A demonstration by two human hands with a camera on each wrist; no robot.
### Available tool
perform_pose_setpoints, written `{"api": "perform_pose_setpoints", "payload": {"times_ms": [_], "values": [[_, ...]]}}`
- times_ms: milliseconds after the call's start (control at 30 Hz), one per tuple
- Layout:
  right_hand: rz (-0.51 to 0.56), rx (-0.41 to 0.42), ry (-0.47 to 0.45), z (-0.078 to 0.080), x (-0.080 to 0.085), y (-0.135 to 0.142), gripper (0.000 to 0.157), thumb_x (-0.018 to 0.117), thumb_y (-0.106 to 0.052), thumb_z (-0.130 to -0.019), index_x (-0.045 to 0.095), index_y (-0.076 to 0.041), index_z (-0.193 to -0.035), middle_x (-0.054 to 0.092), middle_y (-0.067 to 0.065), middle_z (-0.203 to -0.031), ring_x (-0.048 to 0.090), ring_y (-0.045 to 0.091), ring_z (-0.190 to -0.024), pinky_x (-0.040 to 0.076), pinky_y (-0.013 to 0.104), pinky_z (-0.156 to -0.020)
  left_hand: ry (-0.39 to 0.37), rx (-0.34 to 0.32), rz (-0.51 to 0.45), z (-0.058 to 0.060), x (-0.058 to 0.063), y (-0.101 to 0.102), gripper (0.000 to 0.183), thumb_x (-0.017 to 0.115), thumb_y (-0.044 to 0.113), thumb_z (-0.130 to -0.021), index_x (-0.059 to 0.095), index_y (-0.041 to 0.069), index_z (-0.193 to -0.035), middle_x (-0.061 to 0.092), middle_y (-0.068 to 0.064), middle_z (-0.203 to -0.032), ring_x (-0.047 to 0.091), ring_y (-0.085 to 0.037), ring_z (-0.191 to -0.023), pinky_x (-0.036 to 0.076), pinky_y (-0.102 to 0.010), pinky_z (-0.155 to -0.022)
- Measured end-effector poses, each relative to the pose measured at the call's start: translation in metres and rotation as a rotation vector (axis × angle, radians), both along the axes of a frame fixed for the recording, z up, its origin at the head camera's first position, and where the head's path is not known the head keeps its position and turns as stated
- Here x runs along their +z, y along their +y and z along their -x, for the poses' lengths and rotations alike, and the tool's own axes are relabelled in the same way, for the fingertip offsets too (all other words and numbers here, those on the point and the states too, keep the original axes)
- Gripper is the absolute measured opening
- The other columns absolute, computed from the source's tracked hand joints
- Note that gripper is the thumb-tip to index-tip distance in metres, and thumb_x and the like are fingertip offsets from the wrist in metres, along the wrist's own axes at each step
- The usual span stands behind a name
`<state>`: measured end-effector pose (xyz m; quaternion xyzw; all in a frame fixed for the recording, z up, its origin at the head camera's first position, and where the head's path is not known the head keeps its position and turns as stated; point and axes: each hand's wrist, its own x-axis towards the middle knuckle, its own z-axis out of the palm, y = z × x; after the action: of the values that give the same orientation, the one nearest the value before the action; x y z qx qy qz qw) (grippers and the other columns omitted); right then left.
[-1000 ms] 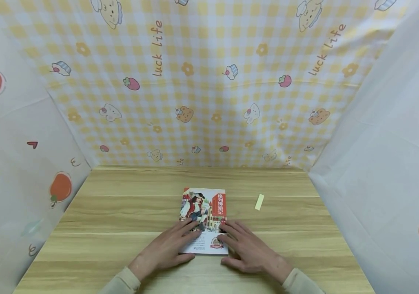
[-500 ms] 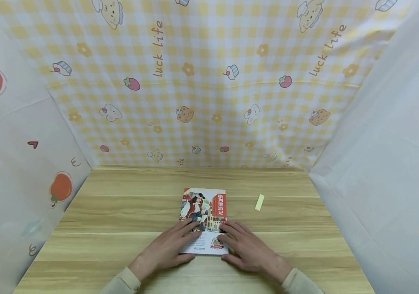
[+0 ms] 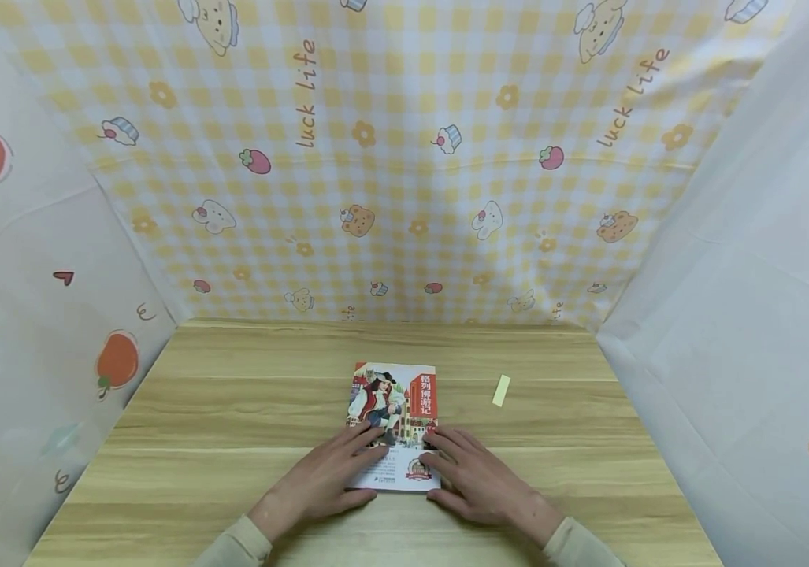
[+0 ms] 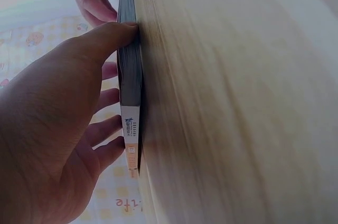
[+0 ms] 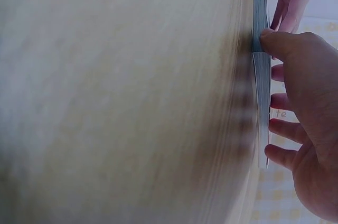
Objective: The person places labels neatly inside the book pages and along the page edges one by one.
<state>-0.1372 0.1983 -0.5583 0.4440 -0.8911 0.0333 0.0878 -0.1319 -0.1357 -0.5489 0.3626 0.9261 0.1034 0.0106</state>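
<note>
A closed paperback book (image 3: 397, 394) lies flat on the wooden table, its cover showing a figure in a red vest and a red title panel. My left hand (image 3: 326, 472) rests on its lower left part, fingers spread and relaxed. On the lower right, my right hand (image 3: 478, 480) lies the same way. In the left wrist view, the left thumb touches the near page edge of the book (image 4: 129, 76), by the white and orange spine. The right wrist view has the right thumb against the page block (image 5: 261, 76), fingertips on the cover.
A small pale yellow paper strip (image 3: 501, 390) lies on the table (image 3: 234, 409) to the right of the book. Behind the table hangs a yellow checked cloth (image 3: 404, 197). White cloth walls (image 3: 744, 276) close off both sides.
</note>
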Motion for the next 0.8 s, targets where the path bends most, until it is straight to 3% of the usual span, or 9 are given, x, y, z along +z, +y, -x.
{"api": "perform_pose_setpoints", "payload": {"times_ms": [800], "values": [[-0.007, -0.012, -0.042, 0.0016, 0.0059, -0.0001, 0.053, 0.065, -0.059, -0.111, 0.070, -0.025, -0.151, 0.059, 0.007, -0.170, 0.056, 0.032, -0.159, 0.051, 0.053, -0.131, 0.002, 0.003, 0.012, -0.0019, 0.0024, -0.0003, 0.068, 0.075, 0.055, -0.106, 0.059, 0.024, -0.165, 0.050, -0.004, -0.179, 0.044, -0.033, -0.169, 0.048, -0.055, -0.133]]}}
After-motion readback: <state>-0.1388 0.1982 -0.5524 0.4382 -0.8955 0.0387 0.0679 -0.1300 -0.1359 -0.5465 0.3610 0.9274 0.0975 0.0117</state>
